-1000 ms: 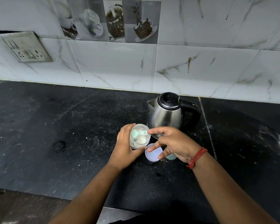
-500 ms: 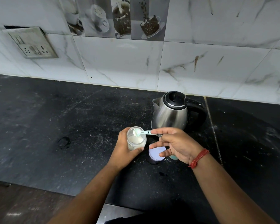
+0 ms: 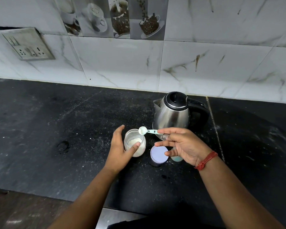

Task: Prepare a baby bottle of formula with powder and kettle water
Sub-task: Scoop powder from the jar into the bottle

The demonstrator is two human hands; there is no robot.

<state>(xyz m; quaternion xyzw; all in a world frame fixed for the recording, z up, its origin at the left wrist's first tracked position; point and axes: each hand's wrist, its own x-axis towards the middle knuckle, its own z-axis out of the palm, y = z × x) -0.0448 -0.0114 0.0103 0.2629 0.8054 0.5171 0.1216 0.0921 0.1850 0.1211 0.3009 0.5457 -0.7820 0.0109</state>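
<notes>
Head view. Black speckled stone countertop (image 3: 59, 129), dusted with pale flecks, one seam running front to back at the right of the kettle. Behind it a wall of white marble-look tiles (image 3: 119, 61); a strip of coffee-cup picture tiles (image 3: 116, 15) along the top; a metal socket plate (image 3: 26, 44) at upper left, tilted off the wall at its top edge.

Stainless electric kettle (image 3: 172, 115) stands upright near the back wall, black lid closed, black handle to the right, spout to the left.

Clear powder jar (image 3: 135, 144), lid off, stands on the counter in front-left of the kettle, part filled with white powder. Left hand (image 3: 120, 150) cups it loosely: thumb on the near wall, fingers spread open on the far left side, not clenched.

Right hand (image 3: 183, 144) pinches the handle of a pale green measuring scoop (image 3: 146, 130) between thumb and forefinger; other fingers fanned out. Scoop bowl hovers above the jar's right rim.

Round lilac lid (image 3: 159, 154) lies flat just right of the jar. A teal-based item under the right palm is mostly hidden; cannot identify it. Red thread band (image 3: 205, 160) on the right wrist.
</notes>
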